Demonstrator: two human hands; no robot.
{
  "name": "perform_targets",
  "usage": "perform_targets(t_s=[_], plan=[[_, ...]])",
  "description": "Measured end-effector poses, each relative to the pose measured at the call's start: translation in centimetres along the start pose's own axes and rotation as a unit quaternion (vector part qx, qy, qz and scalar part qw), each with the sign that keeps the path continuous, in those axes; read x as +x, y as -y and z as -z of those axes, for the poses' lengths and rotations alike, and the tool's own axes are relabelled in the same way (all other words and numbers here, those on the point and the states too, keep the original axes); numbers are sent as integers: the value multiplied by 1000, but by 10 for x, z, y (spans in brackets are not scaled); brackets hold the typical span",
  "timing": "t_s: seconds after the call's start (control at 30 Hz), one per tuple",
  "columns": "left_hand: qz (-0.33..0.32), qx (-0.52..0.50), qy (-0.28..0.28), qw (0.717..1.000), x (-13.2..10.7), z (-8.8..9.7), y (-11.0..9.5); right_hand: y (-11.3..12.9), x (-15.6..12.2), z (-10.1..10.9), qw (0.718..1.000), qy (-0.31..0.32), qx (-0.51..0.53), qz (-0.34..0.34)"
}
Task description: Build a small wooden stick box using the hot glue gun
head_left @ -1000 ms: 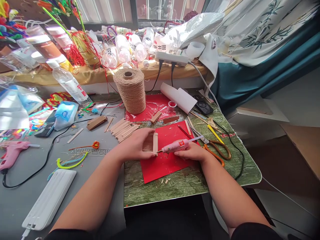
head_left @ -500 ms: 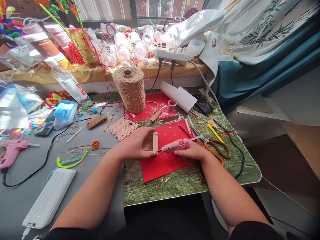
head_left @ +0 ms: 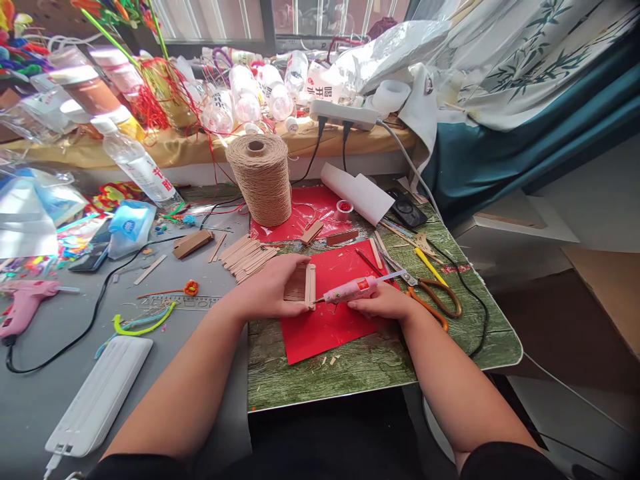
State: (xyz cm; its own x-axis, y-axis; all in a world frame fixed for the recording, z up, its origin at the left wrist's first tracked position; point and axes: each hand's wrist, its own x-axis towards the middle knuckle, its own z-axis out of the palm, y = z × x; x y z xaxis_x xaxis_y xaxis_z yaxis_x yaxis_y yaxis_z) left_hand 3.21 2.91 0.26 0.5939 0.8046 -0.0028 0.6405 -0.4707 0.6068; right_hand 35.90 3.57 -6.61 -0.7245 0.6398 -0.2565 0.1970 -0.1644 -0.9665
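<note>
My left hand [head_left: 274, 287] grips a small box built of popsicle sticks [head_left: 311, 285], thumb along its near side and fingers over the far side. In my right hand [head_left: 383, 301] is a pink glue gun [head_left: 350, 291], with a clear glue stick poking out of its back end. The nozzle points left and is at the near right corner of the box; whether it touches cannot be made out. Beneath both lies a red sheet [head_left: 320, 337]. A pile of loose popsicle sticks [head_left: 249, 259] is just beyond my left hand.
Scissors [head_left: 440, 297] with orange-brown handles and a yellow pen [head_left: 431, 267] lie right of my right hand. A twine spool [head_left: 260, 180] stands behind the sticks. A second pink glue gun [head_left: 27, 303] and a white power bank [head_left: 100, 397] lie left. A power strip [head_left: 345, 115] is at the back.
</note>
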Motion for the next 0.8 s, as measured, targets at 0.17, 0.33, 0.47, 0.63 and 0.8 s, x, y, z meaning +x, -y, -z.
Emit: perform_targets(t_s=[0.17, 0.33, 0.47, 0.63, 0.8], plan=[[1, -1, -8, 1000, 0, -1, 1, 7, -2, -2, 1000, 1, -15, 12], [-4, 0, -7, 1000, 0, -1, 1, 8, -3, -2, 999, -23, -30, 5], [-3, -6, -5, 1000, 0, 0, 2, 3, -2, 1, 1000, 5, -4, 11], [-20, 9, -21, 1000, 0, 3, -6, 2, 0, 3, 1000, 20, 8, 14], [-32, 30, -21, 999, 2, 2, -13, 7, 1, 0, 999, 19, 27, 38]])
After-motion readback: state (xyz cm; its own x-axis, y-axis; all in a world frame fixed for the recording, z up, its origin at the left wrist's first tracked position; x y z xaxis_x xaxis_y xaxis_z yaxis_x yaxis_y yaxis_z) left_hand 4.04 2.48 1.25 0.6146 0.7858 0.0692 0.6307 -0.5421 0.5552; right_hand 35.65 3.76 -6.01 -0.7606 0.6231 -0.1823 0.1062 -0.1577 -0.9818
